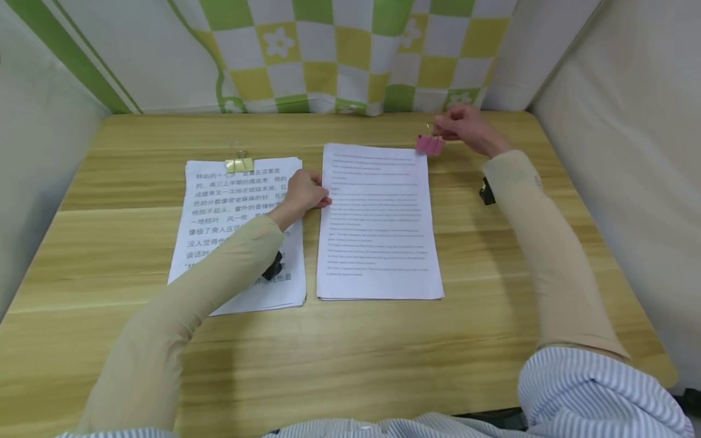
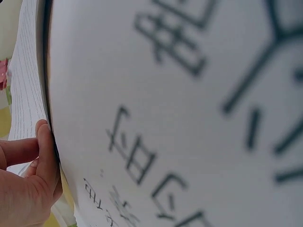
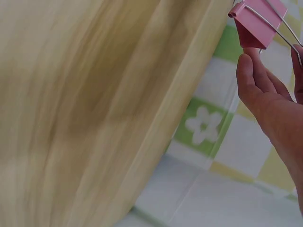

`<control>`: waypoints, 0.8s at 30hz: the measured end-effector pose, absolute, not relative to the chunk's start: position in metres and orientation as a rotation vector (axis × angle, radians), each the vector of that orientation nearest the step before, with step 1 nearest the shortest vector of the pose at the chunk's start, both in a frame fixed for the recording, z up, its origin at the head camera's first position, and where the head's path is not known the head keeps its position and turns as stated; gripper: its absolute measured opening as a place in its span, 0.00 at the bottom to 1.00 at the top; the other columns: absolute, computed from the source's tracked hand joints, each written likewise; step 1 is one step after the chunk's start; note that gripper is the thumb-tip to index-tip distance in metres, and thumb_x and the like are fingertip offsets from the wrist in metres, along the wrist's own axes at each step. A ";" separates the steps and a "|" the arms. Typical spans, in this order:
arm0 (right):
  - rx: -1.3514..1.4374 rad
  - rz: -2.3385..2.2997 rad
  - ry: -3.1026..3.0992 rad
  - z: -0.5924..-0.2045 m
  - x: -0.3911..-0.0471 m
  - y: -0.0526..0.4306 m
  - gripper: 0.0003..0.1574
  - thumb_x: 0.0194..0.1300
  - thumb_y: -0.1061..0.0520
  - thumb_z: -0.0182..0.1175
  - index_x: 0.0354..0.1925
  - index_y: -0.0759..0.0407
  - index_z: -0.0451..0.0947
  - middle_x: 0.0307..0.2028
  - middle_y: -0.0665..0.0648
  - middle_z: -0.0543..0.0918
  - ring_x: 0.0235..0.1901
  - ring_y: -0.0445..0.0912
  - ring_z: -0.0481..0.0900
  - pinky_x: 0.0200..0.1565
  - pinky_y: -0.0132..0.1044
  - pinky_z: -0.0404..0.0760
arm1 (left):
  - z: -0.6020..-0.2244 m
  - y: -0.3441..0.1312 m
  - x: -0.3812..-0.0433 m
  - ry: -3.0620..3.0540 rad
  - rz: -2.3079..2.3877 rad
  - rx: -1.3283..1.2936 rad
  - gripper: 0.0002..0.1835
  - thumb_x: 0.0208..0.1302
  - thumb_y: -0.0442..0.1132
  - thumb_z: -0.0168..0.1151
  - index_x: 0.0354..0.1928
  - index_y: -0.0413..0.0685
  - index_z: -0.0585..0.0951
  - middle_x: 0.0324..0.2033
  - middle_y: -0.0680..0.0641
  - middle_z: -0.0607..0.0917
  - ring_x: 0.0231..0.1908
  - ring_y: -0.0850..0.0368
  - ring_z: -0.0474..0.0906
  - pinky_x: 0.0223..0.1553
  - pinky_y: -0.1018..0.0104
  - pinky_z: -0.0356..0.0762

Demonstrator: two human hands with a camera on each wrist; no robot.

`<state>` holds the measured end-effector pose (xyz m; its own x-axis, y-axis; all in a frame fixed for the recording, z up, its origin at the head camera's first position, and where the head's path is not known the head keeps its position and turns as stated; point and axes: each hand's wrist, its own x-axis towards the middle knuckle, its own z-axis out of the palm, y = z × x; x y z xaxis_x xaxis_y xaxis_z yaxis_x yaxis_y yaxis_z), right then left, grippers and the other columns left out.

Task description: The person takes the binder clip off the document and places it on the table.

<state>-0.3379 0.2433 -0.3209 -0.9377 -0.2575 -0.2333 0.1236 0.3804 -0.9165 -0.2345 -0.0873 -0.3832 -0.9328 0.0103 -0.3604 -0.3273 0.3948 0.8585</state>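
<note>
A stack of printed sheets [image 1: 378, 231] lies on the table, and my left hand [image 1: 302, 196] grips its left edge between thumb and fingers. The left wrist view has the fingertips [image 2: 43, 130] right at the edge of that stack. My right hand [image 1: 465, 128] holds a pink binder clip [image 1: 429, 145] by its wire handles at the stack's top right corner. The right wrist view shows the clip [image 3: 258, 23] from the side, its handles reaching toward the thumb and fingers.
To the left lies a second stack of sheets [image 1: 257, 292] with large Chinese print, a yellow binder clip [image 1: 239, 165] on its top edge. My left forearm crosses over it. A checked curtain [image 1: 339, 55] hangs behind the wooden table [image 1: 350, 359].
</note>
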 end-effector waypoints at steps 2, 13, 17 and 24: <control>-0.127 -1.558 2.328 -0.322 -0.335 0.254 0.11 0.69 0.56 0.53 0.31 0.61 0.73 0.29 0.45 0.82 0.33 0.34 0.82 0.42 0.25 0.81 | -0.383 -0.087 -0.235 2.344 1.555 -0.281 0.08 0.62 0.27 0.54 0.43 0.31 0.74 0.25 0.46 0.79 0.17 0.66 0.78 0.25 0.76 0.80; -0.054 -1.471 2.422 -0.329 -0.317 0.305 0.11 0.69 0.57 0.53 0.32 0.63 0.74 0.30 0.44 0.81 0.33 0.34 0.81 0.42 0.25 0.81 | -0.383 -0.088 -0.236 2.330 1.557 -0.274 0.09 0.61 0.27 0.55 0.43 0.30 0.74 0.24 0.47 0.79 0.18 0.66 0.78 0.25 0.76 0.81; -0.022 -1.448 2.444 -0.331 -0.315 0.316 0.11 0.68 0.57 0.54 0.33 0.65 0.74 0.29 0.44 0.81 0.32 0.34 0.81 0.41 0.25 0.81 | -0.383 -0.088 -0.236 2.330 1.551 -0.288 0.11 0.61 0.27 0.55 0.45 0.30 0.74 0.26 0.45 0.79 0.18 0.66 0.78 0.26 0.76 0.81; -0.022 -1.472 2.461 -0.333 -0.308 0.337 0.12 0.68 0.61 0.53 0.26 0.61 0.74 0.26 0.41 0.82 0.29 0.31 0.80 0.38 0.23 0.81 | -0.380 -0.086 -0.234 2.313 1.542 -0.301 0.15 0.62 0.27 0.54 0.51 0.30 0.73 0.32 0.41 0.80 0.18 0.67 0.78 0.27 0.76 0.81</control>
